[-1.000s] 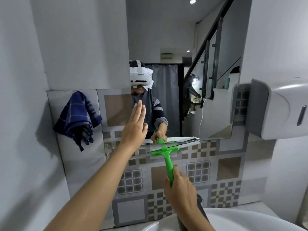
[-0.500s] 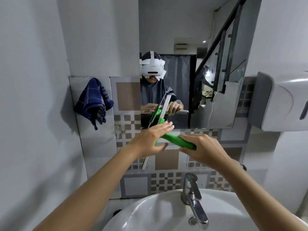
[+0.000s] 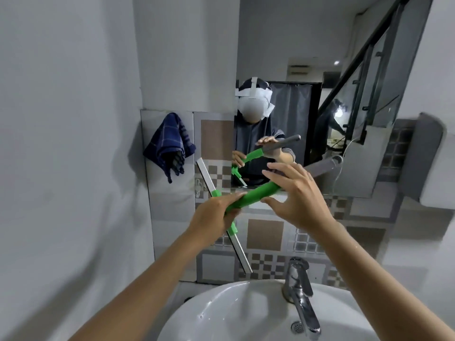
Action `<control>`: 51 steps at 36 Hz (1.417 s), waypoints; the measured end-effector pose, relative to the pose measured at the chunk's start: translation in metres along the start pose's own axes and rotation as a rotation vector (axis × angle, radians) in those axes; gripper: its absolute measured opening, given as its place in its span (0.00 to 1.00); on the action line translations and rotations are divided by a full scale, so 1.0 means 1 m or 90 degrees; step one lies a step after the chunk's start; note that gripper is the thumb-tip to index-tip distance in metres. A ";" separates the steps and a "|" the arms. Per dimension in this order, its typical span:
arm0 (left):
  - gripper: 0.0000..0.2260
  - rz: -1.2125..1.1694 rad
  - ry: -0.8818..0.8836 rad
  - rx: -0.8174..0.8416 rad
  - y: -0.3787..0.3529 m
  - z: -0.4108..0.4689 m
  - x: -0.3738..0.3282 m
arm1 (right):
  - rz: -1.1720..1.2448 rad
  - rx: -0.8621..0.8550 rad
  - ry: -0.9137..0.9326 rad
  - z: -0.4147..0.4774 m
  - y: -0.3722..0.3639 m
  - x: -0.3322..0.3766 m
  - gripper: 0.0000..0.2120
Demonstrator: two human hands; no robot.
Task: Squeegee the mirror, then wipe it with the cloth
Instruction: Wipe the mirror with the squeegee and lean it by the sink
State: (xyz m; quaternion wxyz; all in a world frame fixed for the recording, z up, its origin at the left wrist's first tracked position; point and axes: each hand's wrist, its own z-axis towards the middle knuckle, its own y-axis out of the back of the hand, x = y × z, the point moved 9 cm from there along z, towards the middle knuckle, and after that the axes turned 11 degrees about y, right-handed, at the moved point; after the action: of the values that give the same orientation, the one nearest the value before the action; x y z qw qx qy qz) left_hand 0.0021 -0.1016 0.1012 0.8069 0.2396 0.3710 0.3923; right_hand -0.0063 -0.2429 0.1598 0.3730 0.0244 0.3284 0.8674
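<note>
Your left hand (image 3: pixel 213 215) sits at frame centre, fingers wrapped around the lower end of the green squeegee (image 3: pixel 256 195) handle, just where it meets the head. Grip reads as closed on the tool.

Your right hand (image 3: pixel 298 195) is right of centre, fingers spread; thumb under the handle and fingers arched above its upper end. Whether it actually presses the handle or only cups it, you cannot tell from this view.

The squeegee is held in the air in front of the wall tiles (image 3: pixel 264 233), above the basin, not touching the mirror. Green handle slants up to the right, grey end section continuing past your right hand. Its blade (image 3: pixel 222 215) runs diagonally from centre-left down toward the basin, partly hidden behind your left hand.

Mirror (image 3: pixel 320 94) fills the upper centre and right of the frame; its lower edge lies just behind your hands. Reflection shows the squeegee and both hands.

Dark blue checked cloth (image 3: pixel 170 143) hangs on the wall at left of centre, well apart from both hands.

White washbasin (image 3: pixel 221 316) at bottom centre; chrome tap (image 3: pixel 300 291) at its right side. Grey wall dispenser (image 3: pixel 428 158) at the right edge.
</note>
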 end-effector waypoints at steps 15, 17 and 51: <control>0.16 -0.187 0.196 -0.136 -0.007 -0.049 0.070 | 0.484 -0.223 -0.360 0.006 -0.092 0.033 0.40; 0.16 -0.235 0.227 -0.125 -0.015 -0.055 0.083 | 0.505 -0.210 -0.377 0.007 -0.110 0.036 0.40; 0.22 -0.354 0.520 0.035 -0.110 -0.145 0.232 | 0.577 0.037 -0.387 -0.055 -0.287 0.094 0.38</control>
State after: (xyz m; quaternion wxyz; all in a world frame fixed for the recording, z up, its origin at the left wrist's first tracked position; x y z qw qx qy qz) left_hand 0.0352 0.0372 -0.1570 0.6629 -0.0208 0.7172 0.2140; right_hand 0.0916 -0.0654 -0.0710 0.0389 0.4236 0.1862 0.8856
